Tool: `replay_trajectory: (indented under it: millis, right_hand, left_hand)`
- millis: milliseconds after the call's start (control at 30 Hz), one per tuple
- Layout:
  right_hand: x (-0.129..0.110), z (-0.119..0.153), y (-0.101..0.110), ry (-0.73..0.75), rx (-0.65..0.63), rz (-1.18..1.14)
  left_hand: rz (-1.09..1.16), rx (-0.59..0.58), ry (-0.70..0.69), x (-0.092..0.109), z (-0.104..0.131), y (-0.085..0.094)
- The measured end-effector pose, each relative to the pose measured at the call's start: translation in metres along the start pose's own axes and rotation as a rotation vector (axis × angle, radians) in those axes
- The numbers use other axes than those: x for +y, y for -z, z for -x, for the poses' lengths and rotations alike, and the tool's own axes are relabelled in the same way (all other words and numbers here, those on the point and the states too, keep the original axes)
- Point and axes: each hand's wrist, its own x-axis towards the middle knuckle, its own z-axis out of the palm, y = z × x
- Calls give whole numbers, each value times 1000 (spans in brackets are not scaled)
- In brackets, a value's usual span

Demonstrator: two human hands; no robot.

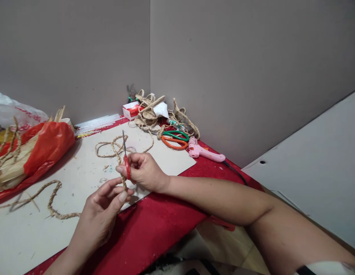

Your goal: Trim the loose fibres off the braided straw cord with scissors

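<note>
Small scissors with red handles (127,167) are in my right hand (146,171), their dark blades pointing up and away. The fingers of my left hand (101,208) pinch a braided straw cord (123,182) just below the scissors. From there the cord runs up past the blades and lies in loops on the white board. Another stretch of braided cord (53,200) lies to the left of my left hand, its near end hidden behind that hand.
A red plastic bag (51,147) of straw lies at left. Behind the board are clear sticks (99,122), a small box (131,110) and tangled cord (147,114). Green-handled scissors (176,135), orange-handled scissors (174,143) and a pink glue gun (207,152) lie at right.
</note>
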Motion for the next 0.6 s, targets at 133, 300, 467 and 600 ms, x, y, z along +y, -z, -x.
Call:
replay_trajectory:
  millis: [133, 300, 467, 600]
  right_hand:
    - [5, -2, 4, 33, -50, 146]
    - [2, -8, 22, 312, -188, 605]
    - [-6, -8, 32, 482, -233, 1137]
    - [-12, -9, 34, 477, -280, 1317]
  left_hand:
    - [-29, 56, -19, -4, 2, 6]
    - [-19, 269, 7, 1, 1, 21]
    - [-83, 350, -45, 11, -6, 31]
    - [-125, 360, -62, 12, -8, 33]
